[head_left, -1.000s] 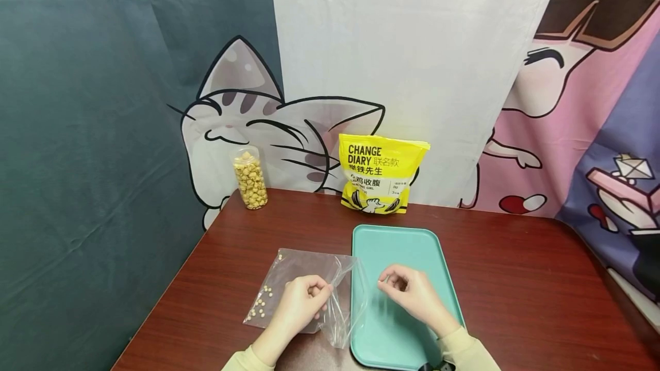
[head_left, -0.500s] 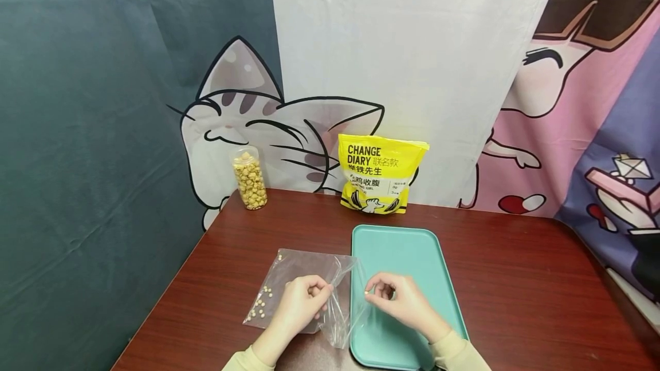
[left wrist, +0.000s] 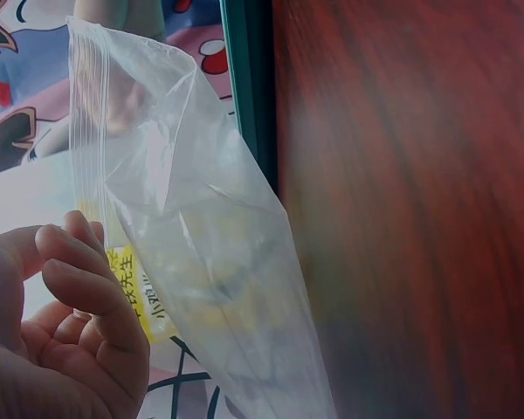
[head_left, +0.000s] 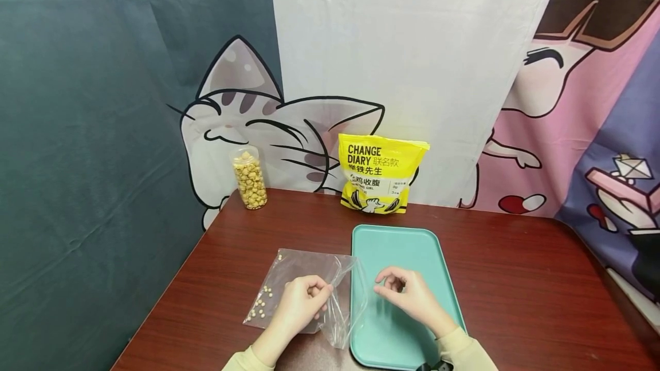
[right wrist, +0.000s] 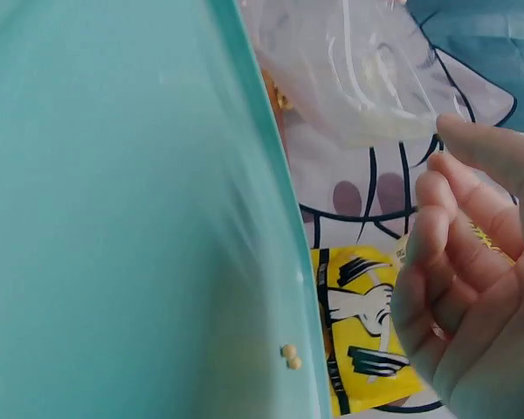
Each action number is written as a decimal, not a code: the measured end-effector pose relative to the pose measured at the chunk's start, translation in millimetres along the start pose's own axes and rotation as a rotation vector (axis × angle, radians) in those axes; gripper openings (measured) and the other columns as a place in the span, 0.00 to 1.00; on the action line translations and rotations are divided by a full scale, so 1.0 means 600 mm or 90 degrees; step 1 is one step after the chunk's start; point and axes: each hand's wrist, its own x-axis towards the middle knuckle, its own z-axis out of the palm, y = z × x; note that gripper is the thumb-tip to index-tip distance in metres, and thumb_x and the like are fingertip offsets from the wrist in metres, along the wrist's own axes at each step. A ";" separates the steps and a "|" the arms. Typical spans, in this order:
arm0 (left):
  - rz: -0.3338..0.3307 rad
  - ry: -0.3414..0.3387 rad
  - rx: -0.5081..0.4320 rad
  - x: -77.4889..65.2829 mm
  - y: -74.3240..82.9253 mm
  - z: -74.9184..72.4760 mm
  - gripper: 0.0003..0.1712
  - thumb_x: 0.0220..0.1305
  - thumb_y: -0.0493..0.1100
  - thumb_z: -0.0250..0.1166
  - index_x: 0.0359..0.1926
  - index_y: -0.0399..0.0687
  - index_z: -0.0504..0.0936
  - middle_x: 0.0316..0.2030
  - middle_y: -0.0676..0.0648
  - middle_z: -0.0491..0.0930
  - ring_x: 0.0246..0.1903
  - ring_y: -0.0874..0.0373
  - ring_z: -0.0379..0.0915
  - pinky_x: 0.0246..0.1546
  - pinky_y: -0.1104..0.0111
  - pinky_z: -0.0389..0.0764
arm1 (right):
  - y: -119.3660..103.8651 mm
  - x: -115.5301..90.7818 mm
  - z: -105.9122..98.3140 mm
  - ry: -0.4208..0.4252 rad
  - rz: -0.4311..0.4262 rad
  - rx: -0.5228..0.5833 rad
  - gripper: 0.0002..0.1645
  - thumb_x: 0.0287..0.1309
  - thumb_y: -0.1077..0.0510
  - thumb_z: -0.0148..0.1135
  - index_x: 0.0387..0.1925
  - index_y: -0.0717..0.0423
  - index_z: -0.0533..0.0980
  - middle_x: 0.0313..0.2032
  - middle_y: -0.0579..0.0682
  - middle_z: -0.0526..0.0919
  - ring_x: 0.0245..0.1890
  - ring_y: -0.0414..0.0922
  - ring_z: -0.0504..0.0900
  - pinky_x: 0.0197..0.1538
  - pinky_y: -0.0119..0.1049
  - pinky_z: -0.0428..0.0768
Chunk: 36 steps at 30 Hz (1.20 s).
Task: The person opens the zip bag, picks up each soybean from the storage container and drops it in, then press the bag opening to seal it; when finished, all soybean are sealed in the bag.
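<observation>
My left hand (head_left: 304, 299) pinches a clear zip bag (head_left: 337, 316) by its open end. In the left wrist view the bag (left wrist: 218, 227) hangs from thumb and fingertips, its ribbed zip strip upright. Several small pale round pellets (head_left: 260, 304) lie inside, mostly toward its far left end. Over the teal tray (head_left: 397, 245), just right of the bag's mouth, is my right hand (head_left: 407, 293). Its thumb and index finger stand slightly apart, and nothing shows between them in the right wrist view. Two pellets (right wrist: 291, 356) lie on the tray close to its rim there.
A clear container of yellow popcorn-like pieces (head_left: 251, 182) stands at the table's back left corner. A yellow snack pouch (head_left: 381, 173) stands upright behind the tray. Printed cloth (head_left: 438, 73) hangs behind the brown table (head_left: 515, 279).
My right hand went left to the bag's mouth with a small pale pellet pinched, then drew back right with thumb and finger parted. The left hand and the bag have stayed put.
</observation>
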 end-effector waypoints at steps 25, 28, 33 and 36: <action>-0.002 -0.001 0.007 0.000 -0.001 -0.002 0.12 0.61 0.44 0.64 0.23 0.44 0.80 0.11 0.56 0.75 0.08 0.69 0.67 0.10 0.75 0.62 | 0.078 0.004 -0.048 -0.054 0.144 -0.149 0.04 0.52 0.61 0.68 0.29 0.53 0.79 0.19 0.39 0.73 0.21 0.32 0.69 0.27 0.29 0.69; 0.001 0.000 0.010 0.000 0.000 -0.002 0.12 0.61 0.44 0.63 0.23 0.44 0.80 0.11 0.56 0.74 0.08 0.69 0.66 0.10 0.76 0.61 | 0.083 0.005 -0.046 -0.061 0.154 -0.162 0.05 0.52 0.62 0.68 0.30 0.52 0.78 0.19 0.39 0.73 0.21 0.32 0.68 0.26 0.30 0.69; 0.003 -0.001 0.013 0.000 0.001 -0.002 0.12 0.61 0.44 0.63 0.23 0.45 0.79 0.11 0.56 0.74 0.08 0.69 0.67 0.10 0.76 0.62 | 0.084 0.007 -0.045 -0.076 0.150 -0.186 0.05 0.52 0.62 0.67 0.30 0.52 0.78 0.18 0.40 0.72 0.19 0.33 0.67 0.25 0.30 0.68; 0.000 -0.003 0.010 -0.001 0.001 -0.002 0.11 0.61 0.43 0.63 0.23 0.45 0.79 0.11 0.56 0.74 0.08 0.69 0.67 0.10 0.76 0.62 | 0.083 0.009 -0.045 -0.082 0.146 -0.194 0.05 0.52 0.62 0.67 0.29 0.51 0.78 0.18 0.39 0.71 0.19 0.33 0.66 0.26 0.30 0.67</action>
